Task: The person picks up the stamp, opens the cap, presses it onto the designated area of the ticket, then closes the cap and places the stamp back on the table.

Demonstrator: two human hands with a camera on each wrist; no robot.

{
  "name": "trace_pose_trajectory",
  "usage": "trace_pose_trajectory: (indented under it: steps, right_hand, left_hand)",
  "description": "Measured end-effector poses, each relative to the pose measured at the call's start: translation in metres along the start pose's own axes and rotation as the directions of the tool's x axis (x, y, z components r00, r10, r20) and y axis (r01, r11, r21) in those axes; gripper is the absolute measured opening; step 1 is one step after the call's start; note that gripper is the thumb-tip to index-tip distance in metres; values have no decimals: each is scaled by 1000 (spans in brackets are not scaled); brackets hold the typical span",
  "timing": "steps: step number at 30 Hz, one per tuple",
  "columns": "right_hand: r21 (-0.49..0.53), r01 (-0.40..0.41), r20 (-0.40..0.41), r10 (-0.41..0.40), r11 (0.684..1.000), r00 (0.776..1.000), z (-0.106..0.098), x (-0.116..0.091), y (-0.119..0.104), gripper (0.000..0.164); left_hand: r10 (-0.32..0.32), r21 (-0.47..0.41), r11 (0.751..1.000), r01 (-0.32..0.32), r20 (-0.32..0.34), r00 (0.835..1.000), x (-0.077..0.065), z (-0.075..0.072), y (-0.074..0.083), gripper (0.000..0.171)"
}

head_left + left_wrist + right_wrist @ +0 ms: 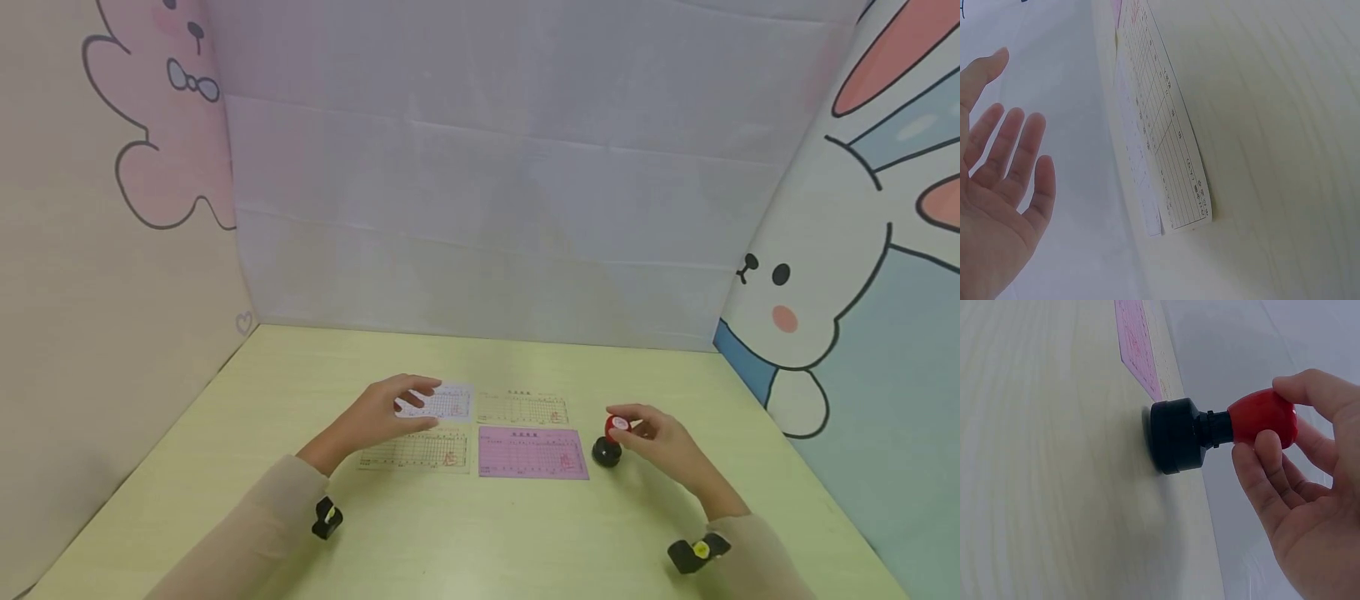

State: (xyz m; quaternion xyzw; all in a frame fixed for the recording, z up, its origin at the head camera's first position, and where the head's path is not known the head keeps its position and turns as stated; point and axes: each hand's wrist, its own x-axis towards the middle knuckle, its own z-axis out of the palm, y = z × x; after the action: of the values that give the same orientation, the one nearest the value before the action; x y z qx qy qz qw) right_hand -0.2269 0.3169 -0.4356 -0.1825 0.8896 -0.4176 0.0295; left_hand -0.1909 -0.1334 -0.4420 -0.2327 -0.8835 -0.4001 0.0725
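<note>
Four printed forms lie together on the pale green table (480,542): a white one (452,403), a cream one (522,407) beside it, another cream one (416,452) in front, and a pink one (532,452). My left hand (427,404) hovers over the white form's left end with straight, spread fingers (1004,144), holding nothing. Just right of the pink form stands a stamp (609,442) with a black base and a red knob (1263,419). My right hand (626,421) pinches that knob between thumb and fingertips (1254,450).
Cartoon-printed panels wall the table on the left (112,250) and right (862,292), and a plain white sheet (487,208) closes the back. Bare tabletop stretches in front of the forms and toward both side panels.
</note>
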Motion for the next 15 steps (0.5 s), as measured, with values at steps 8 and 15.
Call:
trace_pose_trajectory:
  steps: [8,15]
  right_hand:
    - [-35,6,21,-5,999,1000,1,-1,3,51]
    - [-64,3,14,-2,998,1000,-1,-2,3,50]
  left_hand:
    - [-5,-2,1000,5,-1,1000,-3,-2,-3,56]
    - [-22,23,999,22,-11,1000,-7,-7,-8,53]
